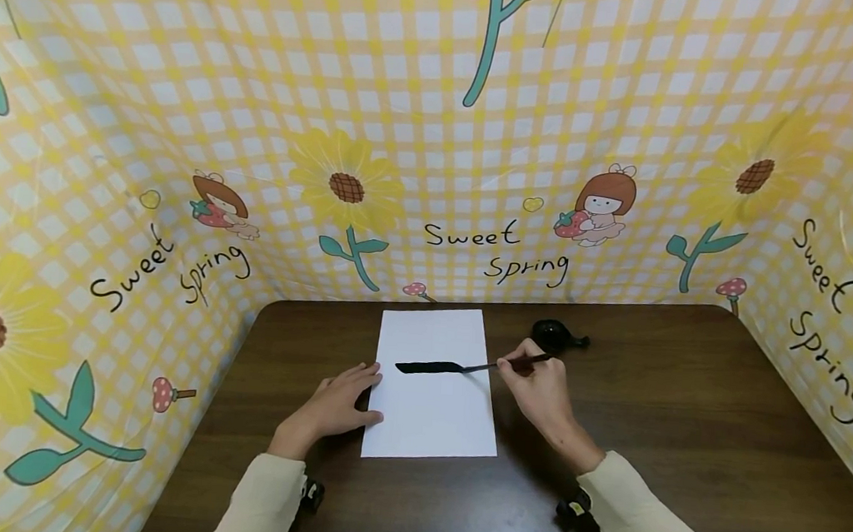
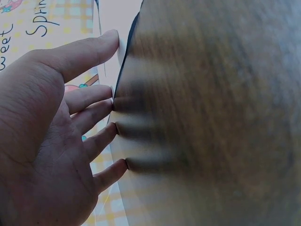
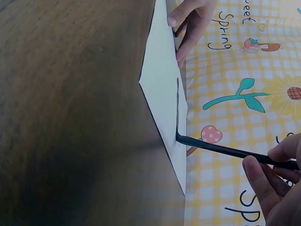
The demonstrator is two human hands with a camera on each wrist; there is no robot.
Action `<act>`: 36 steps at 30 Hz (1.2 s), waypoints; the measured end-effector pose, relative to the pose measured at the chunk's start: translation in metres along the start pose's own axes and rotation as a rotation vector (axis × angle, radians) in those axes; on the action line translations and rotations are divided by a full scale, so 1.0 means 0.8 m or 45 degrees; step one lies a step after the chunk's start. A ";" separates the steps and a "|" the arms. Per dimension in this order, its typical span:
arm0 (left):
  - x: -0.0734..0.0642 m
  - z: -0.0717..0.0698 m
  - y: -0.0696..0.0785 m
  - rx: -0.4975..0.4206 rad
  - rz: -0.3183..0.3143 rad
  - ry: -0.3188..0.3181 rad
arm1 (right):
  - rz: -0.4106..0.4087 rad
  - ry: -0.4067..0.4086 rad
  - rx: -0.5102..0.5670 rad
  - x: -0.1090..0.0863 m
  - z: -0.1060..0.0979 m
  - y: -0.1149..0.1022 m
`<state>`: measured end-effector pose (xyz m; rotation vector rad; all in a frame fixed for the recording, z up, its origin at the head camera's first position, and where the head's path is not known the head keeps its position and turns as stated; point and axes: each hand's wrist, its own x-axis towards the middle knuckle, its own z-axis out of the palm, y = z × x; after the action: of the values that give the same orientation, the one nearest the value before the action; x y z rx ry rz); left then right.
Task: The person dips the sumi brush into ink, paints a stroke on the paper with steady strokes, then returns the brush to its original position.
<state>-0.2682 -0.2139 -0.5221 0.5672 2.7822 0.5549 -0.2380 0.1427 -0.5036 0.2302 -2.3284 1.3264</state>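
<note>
A white sheet of paper (image 1: 429, 425) lies on the dark wooden table, with a broad black ink stroke (image 1: 426, 368) running across its upper half. My right hand (image 1: 540, 392) pinches the dark handle of a thin brush (image 1: 482, 366) from the paper's right side. In the right wrist view the tip of the brush (image 3: 221, 149) bends against the paper, at the stroke's right end. With fingers spread, my left hand (image 1: 336, 401) rests at the paper's left edge, its thumb and fingertips over the border. The left wrist view shows those fingertips of the left hand (image 2: 51, 141) touching down.
A small, glossy black round dish (image 1: 552, 334) with a short handle stands behind my right hand, near the table's back edge. Yellow checked cloth (image 1: 481, 145) surrounds the table (image 1: 685, 420) at the back and sides. Dark wrist devices (image 1: 573, 511) sit under both cuffs.
</note>
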 end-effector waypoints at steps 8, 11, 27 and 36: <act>0.000 -0.001 0.000 0.006 0.001 -0.001 | -0.017 -0.016 -0.044 0.004 -0.003 -0.002; 0.000 -0.001 0.000 0.010 0.002 -0.003 | -0.025 -0.022 -0.057 0.005 -0.005 -0.003; 0.000 0.001 -0.001 0.004 0.002 0.003 | -0.061 -0.050 -0.134 0.012 -0.005 -0.013; 0.000 0.002 -0.002 0.001 0.003 0.003 | -0.071 -0.093 -0.142 0.016 -0.007 -0.019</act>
<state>-0.2685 -0.2149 -0.5246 0.5708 2.7840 0.5554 -0.2424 0.1407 -0.4834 0.3106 -2.4300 1.1756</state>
